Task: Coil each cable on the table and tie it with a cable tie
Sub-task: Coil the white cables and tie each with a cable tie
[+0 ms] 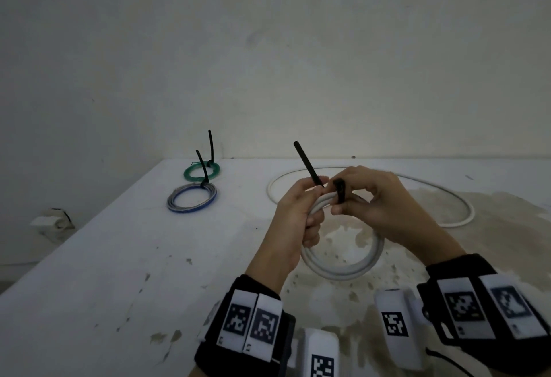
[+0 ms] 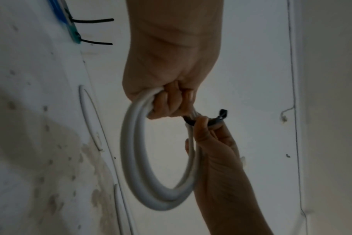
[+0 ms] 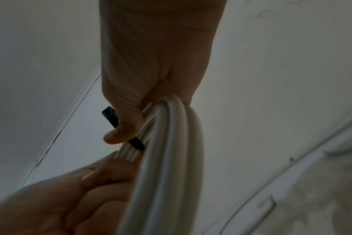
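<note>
My left hand (image 1: 310,218) grips a white cable coil (image 1: 343,269) at its top, above the table. A black cable tie (image 1: 307,164) wraps the bundle there, and its tail sticks up past my left thumb. My right hand (image 1: 343,200) pinches the tie's head end against the strands. In the left wrist view the coil (image 2: 131,159) hangs from my left fingers (image 2: 167,103), with the tie (image 2: 221,115) by my right hand (image 2: 207,127). In the right wrist view my right thumb (image 3: 123,132) presses the tie (image 3: 110,114) onto the coil (image 3: 171,159).
A loose white cable (image 1: 447,194) lies in a wide loop on the white table (image 1: 119,257) behind my hands. At the back left lie a tied green coil (image 1: 202,171) and a tied grey and blue coil (image 1: 190,199), their tie tails upright. A wall stands behind.
</note>
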